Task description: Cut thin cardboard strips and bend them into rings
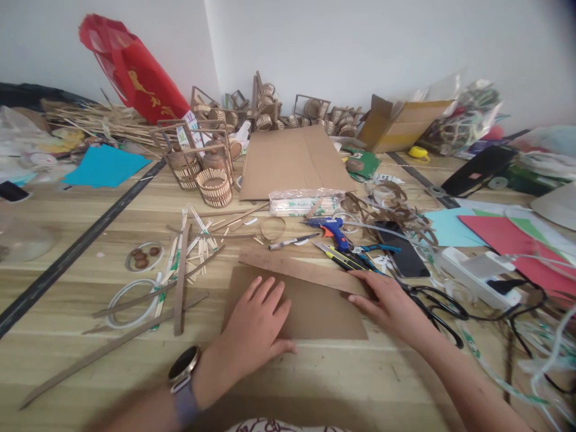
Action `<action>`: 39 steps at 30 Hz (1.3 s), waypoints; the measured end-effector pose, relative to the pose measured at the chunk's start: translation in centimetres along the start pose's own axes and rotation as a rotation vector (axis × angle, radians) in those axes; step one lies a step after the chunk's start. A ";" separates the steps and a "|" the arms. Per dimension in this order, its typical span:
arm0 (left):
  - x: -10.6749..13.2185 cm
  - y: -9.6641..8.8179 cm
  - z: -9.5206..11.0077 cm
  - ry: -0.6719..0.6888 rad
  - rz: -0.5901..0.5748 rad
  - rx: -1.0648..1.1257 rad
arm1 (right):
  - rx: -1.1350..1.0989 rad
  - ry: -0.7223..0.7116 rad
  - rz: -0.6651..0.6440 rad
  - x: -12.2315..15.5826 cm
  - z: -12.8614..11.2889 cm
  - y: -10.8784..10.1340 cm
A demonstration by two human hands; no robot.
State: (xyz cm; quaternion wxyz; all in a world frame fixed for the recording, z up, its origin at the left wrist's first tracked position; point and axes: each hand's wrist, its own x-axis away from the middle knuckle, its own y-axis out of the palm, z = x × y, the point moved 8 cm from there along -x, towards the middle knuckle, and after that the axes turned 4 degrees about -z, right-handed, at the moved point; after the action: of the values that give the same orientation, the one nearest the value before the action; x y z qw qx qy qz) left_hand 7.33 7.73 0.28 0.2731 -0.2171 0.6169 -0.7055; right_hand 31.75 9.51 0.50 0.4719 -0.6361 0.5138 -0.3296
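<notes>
A brown cardboard sheet point(315, 309) lies on the wooden table in front of me. My left hand point(258, 321) rests flat on its left part, fingers stretched out and a watch on the wrist. Along the sheet's far edge runs a long, narrow cardboard strip point(297, 270). My right hand point(389, 303) has the strip's right end between thumb and fingers. Just beyond the strip are a yellow-and-black utility knife point(339, 258), a blue glue gun point(333, 230) and a pen point(292, 242).
Black-handled scissors point(438, 306), a phone point(405, 252) and a white power strip point(477, 276) lie to the right. Tape rolls point(130, 303), thin sticks and brown strips are on the left. Small stick baskets point(213, 187) and a large cardboard piece point(292, 162) stand farther back.
</notes>
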 end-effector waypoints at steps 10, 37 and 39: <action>2.8 -1.1 -3.0 -0.066 0.079 -0.035 | -0.046 -0.186 -0.131 1.1 -4.8 2.5; 8.6 0.7 -7.0 -0.133 0.071 0.069 | 0.113 -0.231 0.220 6.7 -3.2 2.1; 8.6 0.6 -7.0 -0.123 0.062 0.070 | 0.112 -0.227 0.221 6.7 -3.1 2.1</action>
State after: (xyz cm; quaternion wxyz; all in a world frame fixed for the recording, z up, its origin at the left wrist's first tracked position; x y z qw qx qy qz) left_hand -3.59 7.33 -1.64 0.3397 -0.2311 0.5802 -0.7033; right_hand 29.95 2.16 -0.90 0.5952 -0.5816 0.5047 -0.2297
